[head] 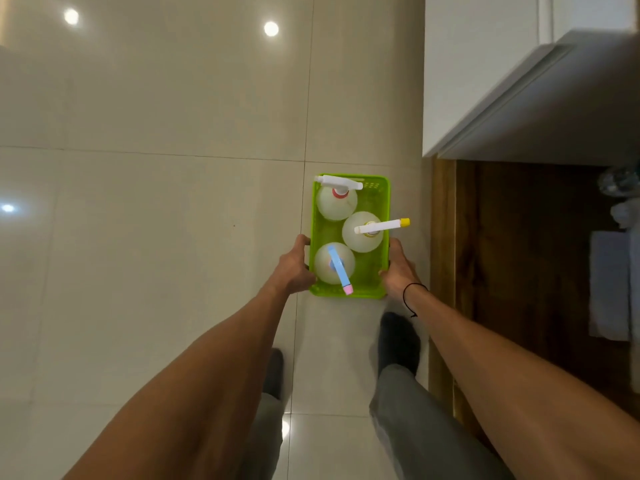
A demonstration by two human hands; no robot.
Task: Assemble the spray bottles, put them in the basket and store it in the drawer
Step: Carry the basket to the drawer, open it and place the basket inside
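I look straight down at a green plastic basket (379, 199) held over the tiled floor. Three translucent spray bottles stand in it: one with a white sprayer and red collar (336, 201) at the far end, one with a white sprayer and yellow nozzle (363, 233) in the middle, and one with a blue sprayer and pink nozzle (333, 263) nearest me. My left hand (296, 268) grips the basket's left rim. My right hand (398, 268) grips its right rim. An open wooden drawer (519, 254) lies to the right of the basket.
A white countertop (554, 109) overhangs the drawer at the upper right. Inside the drawer at the far right lie a folded white cloth (609, 285) and some crumpled plastic (620, 181). My feet in dark socks (398, 341) stand on the glossy beige tiles (156, 237) below the basket.
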